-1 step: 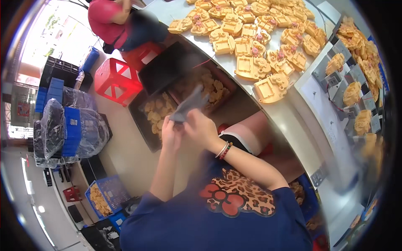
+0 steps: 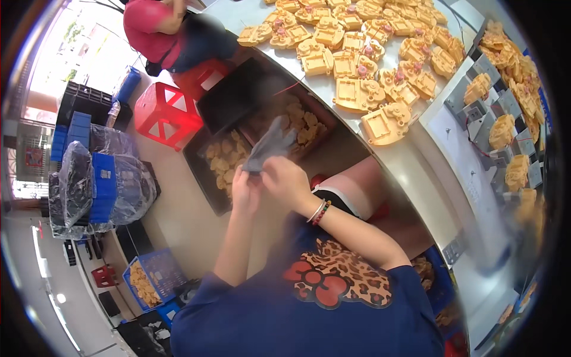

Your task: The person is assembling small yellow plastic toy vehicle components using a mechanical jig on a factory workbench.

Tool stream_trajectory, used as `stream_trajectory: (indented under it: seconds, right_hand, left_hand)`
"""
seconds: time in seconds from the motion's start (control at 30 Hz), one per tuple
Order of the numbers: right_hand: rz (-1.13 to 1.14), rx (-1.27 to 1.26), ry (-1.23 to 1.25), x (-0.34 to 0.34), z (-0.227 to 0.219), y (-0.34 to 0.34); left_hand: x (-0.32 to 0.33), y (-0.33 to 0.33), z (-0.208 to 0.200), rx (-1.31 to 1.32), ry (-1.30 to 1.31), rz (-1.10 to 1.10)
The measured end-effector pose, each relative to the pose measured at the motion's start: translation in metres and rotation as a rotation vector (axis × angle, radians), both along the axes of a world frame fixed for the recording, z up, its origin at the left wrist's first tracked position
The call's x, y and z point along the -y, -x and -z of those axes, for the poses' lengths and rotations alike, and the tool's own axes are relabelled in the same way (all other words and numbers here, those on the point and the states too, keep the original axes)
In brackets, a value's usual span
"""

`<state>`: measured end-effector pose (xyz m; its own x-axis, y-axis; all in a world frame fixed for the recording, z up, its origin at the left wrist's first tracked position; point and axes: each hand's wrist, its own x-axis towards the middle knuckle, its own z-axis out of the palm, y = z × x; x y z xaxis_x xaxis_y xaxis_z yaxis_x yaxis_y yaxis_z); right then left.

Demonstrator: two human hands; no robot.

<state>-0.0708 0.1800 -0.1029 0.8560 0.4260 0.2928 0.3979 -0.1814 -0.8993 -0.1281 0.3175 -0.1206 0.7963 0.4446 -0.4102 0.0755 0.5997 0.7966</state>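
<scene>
In front of my body a limp grey glove (image 2: 269, 147) hangs up and away from my fingertips, its fingers loosely spread. My left hand (image 2: 245, 191) pinches the glove's lower edge on the left. Close beside it, my right hand (image 2: 289, 185) has its fingers closed on the same edge; a beaded bracelet circles that wrist. Both hands are held above dark crates of yellow parts, left of the worktable.
Many yellow plastic housings (image 2: 358, 94) lie on the white worktable (image 2: 397, 156). Grey fixtures (image 2: 474, 111) holding similar parts line the right. Black crates (image 2: 205, 181) stand below. A red stool (image 2: 165, 116) and a seated person (image 2: 156, 27) are at the far left.
The glove looks less blurred and its fingers stand more spread and upright. Both hands keep their hold with hardly any shift.
</scene>
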Motion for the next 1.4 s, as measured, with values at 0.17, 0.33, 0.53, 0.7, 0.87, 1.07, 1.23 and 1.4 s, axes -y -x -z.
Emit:
stream_trajectory:
  seconds: [0.17, 0.33, 0.53, 0.7, 0.87, 1.07, 1.23, 1.4]
  right_hand:
    - [0.038, 0.175, 0.201, 0.004, 0.024, -0.002]
    - [-0.036, 0.119, 0.266, 0.008, 0.037, -0.009]
    - [-0.033, 0.234, 0.128, 0.01, 0.014, -0.01]
    - [-0.032, -0.02, 0.095, 0.026, 0.011, -0.026]
    - [-0.046, -0.083, 0.094, 0.026, 0.011, -0.019]
    - [0.011, -0.146, 0.198, 0.03, 0.038, -0.028]
    - [-0.012, -0.266, 0.074, 0.031, 0.031, -0.031]
    - [0.028, -0.257, -0.077, 0.029, 0.045, -0.025]
  left_hand:
    - [0.018, -0.002, 0.028, 0.033, 0.151, 0.037]
    - [0.028, -0.004, 0.035, -0.17, -0.723, 0.132]
    - [-0.003, -0.01, 0.033, -0.183, -1.328, 0.382]
    - [-0.021, -0.021, 0.05, -0.205, -0.741, 0.153]
    - [-0.006, -0.024, 0.035, -0.195, -0.198, 0.305]
    - [0.021, -0.023, 0.028, -0.173, -1.067, 0.139]
    - [0.047, -0.024, -0.021, -0.058, -0.832, 0.245]
    - [0.057, -0.033, -0.054, -0.403, -1.189, 0.724]
